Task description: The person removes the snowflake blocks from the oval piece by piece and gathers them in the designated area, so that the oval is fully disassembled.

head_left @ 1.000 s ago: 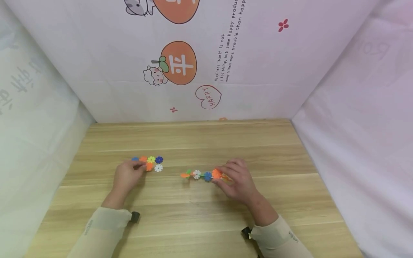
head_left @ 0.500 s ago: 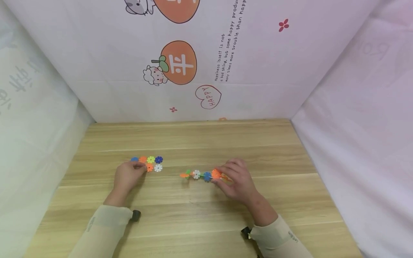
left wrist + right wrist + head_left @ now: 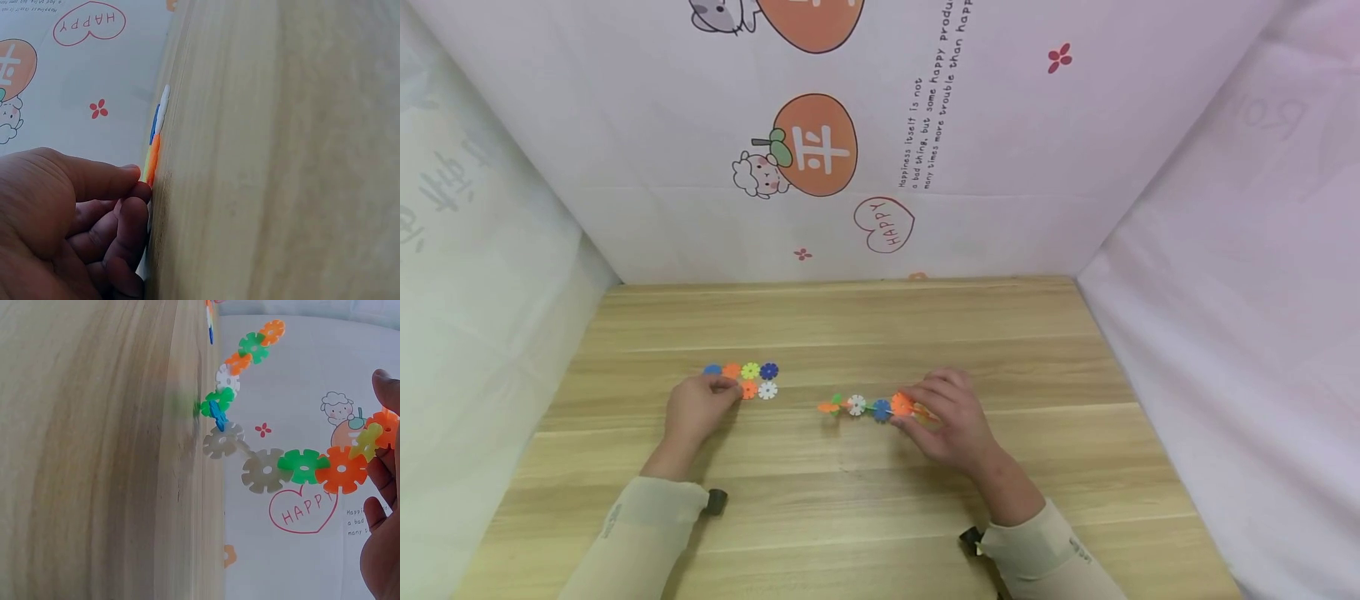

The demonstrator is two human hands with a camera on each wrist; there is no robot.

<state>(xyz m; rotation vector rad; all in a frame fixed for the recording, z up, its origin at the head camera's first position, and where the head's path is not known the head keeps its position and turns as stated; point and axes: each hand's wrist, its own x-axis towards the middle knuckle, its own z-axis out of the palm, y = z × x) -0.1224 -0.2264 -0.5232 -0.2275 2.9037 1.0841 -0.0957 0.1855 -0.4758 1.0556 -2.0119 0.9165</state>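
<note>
My right hand [image 3: 955, 421] grips one end of a chain of interlocking snowflake discs [image 3: 882, 411], with fingers and thumb around an orange disc. Seen from the right wrist, the chain [image 3: 303, 461] curves away through orange, yellow, green, white and blue discs. My left hand [image 3: 700, 408] is down at a small group of loose discs; its thumb and index finger pinch the near edge of an orange snowflake disc [image 3: 748, 389]. A white disc [image 3: 767, 390] lies right of that one. The fingers cover part of the group.
Behind the orange disc is a row with a blue disc [image 3: 712, 370], another orange disc [image 3: 732, 370], a yellow disc [image 3: 750, 370] and a dark blue disc [image 3: 769, 371]. Everything lies on a wooden table [image 3: 850, 517], with printed white cloth [image 3: 985, 225] behind and at both sides.
The orange disc at my left fingertips has shifted slightly right and shows more of its face. My right hand and the chain have hardly moved.
</note>
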